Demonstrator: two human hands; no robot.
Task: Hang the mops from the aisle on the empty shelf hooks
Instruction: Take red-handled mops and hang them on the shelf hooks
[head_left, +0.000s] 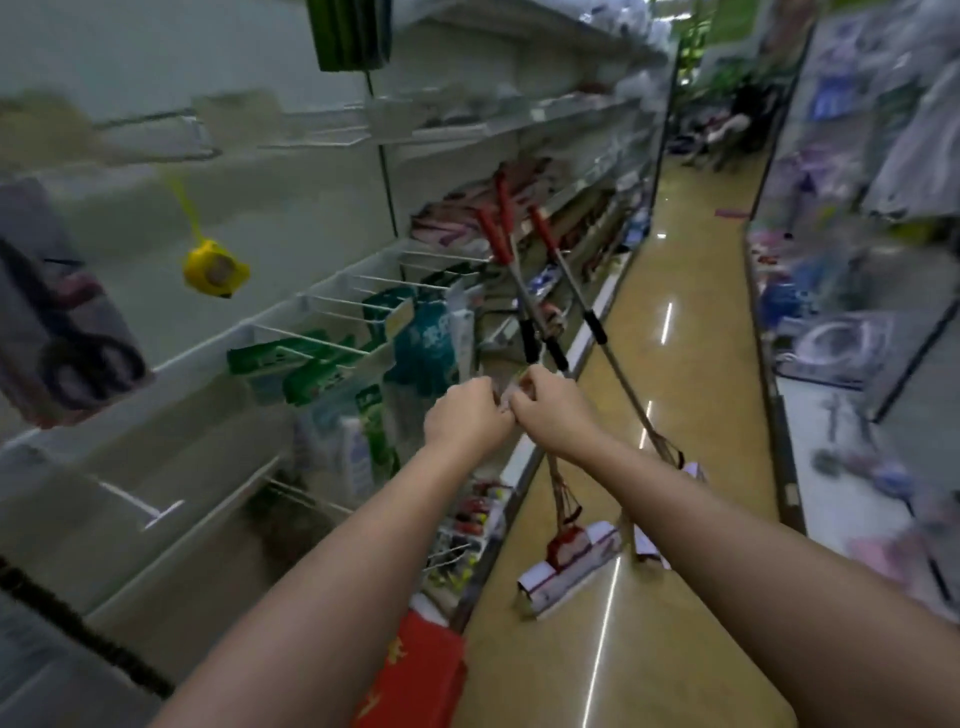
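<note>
Hands: my left hand (467, 415) and right hand (545, 410) both grasp the mop shafts (540, 332).
Risk: I judge the bundle could splay; the heads (569, 566) may snag the shelf edge (524, 467).

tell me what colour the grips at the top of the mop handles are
Red. The head view shows the mop handles' top grips clearly, leaning against the shelving.

The aisle floor (691, 322) runs open down the middle — bare between the two shelf runs. Three mops (558, 332) lean against the left shelving's front edge (540, 447), their heads on the floor, blocking that side. Bare wire hooks (332, 304) jut out above hanging green packets (311, 364). A yellow tape measure (214, 270) dangles before the back panel — free room around it.
</note>
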